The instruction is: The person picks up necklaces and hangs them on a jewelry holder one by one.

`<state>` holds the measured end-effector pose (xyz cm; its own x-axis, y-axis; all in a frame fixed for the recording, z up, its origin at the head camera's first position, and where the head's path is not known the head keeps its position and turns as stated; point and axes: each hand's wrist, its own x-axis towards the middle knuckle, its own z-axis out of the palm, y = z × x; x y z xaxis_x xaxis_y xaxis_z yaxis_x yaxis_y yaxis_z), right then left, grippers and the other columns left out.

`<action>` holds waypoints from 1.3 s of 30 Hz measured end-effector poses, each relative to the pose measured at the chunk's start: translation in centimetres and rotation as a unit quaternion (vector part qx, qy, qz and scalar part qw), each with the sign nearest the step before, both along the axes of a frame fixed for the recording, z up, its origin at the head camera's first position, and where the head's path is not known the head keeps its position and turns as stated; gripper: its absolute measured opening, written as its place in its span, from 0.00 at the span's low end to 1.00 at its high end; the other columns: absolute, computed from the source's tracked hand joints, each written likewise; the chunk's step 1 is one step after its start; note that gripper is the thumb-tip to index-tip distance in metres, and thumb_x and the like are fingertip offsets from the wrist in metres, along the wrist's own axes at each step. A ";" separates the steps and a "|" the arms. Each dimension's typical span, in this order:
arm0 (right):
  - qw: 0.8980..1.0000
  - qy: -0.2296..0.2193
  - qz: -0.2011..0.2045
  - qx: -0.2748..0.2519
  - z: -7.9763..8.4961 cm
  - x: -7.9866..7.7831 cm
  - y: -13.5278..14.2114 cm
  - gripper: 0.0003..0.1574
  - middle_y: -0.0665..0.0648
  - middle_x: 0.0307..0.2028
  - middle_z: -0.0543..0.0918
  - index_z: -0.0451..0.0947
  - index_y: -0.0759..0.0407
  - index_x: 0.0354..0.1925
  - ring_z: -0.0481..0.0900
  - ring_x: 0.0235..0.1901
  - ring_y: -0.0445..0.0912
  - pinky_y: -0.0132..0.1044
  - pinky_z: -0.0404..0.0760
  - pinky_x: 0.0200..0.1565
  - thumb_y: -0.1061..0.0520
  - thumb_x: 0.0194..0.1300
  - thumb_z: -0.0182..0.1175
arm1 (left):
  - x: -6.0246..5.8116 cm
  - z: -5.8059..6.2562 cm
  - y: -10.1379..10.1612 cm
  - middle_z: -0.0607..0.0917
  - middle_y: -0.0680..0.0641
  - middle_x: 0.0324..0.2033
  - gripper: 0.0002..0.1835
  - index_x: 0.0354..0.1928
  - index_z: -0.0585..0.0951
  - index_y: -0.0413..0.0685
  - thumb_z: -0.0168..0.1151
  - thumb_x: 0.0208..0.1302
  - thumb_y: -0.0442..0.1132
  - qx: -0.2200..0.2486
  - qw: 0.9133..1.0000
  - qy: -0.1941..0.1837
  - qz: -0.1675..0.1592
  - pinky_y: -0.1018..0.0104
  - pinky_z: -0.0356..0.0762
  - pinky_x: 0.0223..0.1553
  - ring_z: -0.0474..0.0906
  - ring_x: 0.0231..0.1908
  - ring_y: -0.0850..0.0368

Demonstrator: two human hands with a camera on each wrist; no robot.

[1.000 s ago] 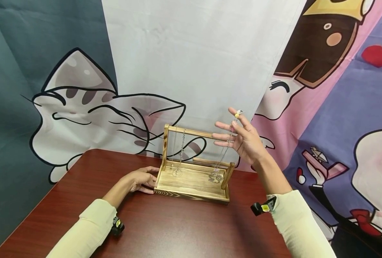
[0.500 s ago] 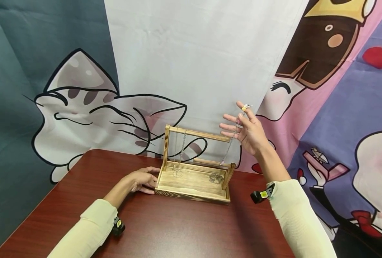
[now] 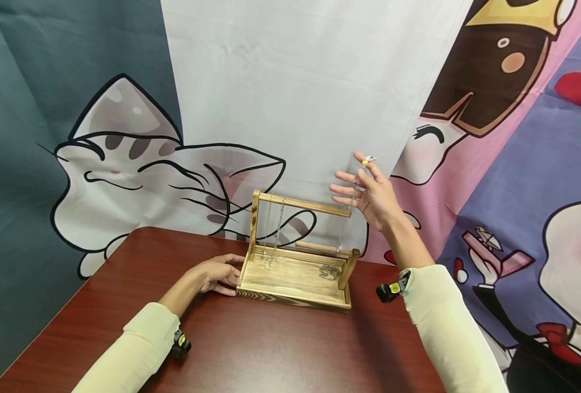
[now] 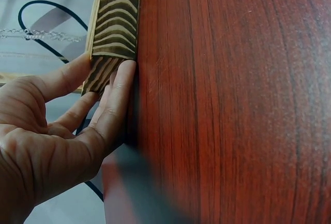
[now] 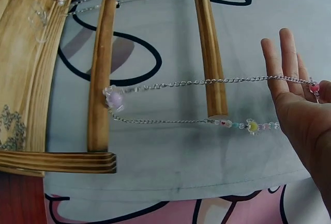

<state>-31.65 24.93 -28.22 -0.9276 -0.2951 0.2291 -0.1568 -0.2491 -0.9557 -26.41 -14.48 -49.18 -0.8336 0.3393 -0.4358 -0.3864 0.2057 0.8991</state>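
My left hand (image 3: pixel 216 274) grips the left end of a wooden jewelry stand (image 3: pixel 292 300), its thumb and fingers on the end wall in the left wrist view. My right hand (image 3: pixel 376 196), fingers spread, holds a beaded chain necklace (image 5: pixel 252 126) by thumb and index finger, above the stand's right side. In the right wrist view, one chain strand crosses the upper bar (image 5: pixel 213 63) near its free end. The beaded strand passes just beyond that end. A lilac candy-shaped pendant (image 5: pixel 115 99) hangs by the lower bar (image 5: pixel 100 79). The thumb's contact is partly cut off there.
Silvery necklaces (image 3: pixel 279 224) hang from the upper bar's left part. A small heap of chain (image 3: pixel 329 272) lies at the right in the stand's tray. The stand sits on a reddish-brown table (image 3: pixel 261 349) before a cartoon-printed cloth (image 3: pixel 295 98).
My right hand has risen, shifted right, then come slightly back left. The necklace's lower end has lifted from above the tray to the lower bar's level. My left hand keeps its grip.
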 end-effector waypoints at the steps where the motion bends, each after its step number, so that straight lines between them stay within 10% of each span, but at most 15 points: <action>1: 1.000 0.000 -0.002 -0.001 0.1 -0.1 -0.1 0.36 0.60 0.61 0.91 0.53 0.41 0.91 0.97 0.49 0.52 0.50 0.96 0.54 0.54 0.94 0.41 | 0.0 0.0 0.0 0.85 0.33 0.59 0.48 0.87 0.59 0.40 0.61 0.65 0.18 0.000 1.000 0.001 -0.001 0.53 0.95 0.46 0.88 0.43 0.53; 25: 0.999 -0.025 0.026 0.039 -2.9 0.8 -4.7 0.33 0.54 0.57 0.91 0.57 0.51 0.90 0.96 0.52 0.52 0.54 0.94 0.60 0.54 0.95 0.40 | 0.1 -0.2 0.1 0.85 0.33 0.60 0.48 0.87 0.59 0.41 0.61 0.64 0.18 -0.005 1.000 0.005 -0.001 0.55 0.95 0.45 0.88 0.44 0.52; 39: 0.995 -0.044 0.053 0.077 -5.8 1.4 -7.7 0.33 0.75 0.75 0.79 0.57 0.57 0.89 0.95 0.53 0.48 0.64 0.84 0.72 0.53 0.95 0.41 | 0.1 -0.2 0.0 0.85 0.33 0.59 0.48 0.87 0.59 0.40 0.61 0.65 0.18 -0.003 1.000 0.006 -0.002 0.55 0.95 0.44 0.88 0.43 0.53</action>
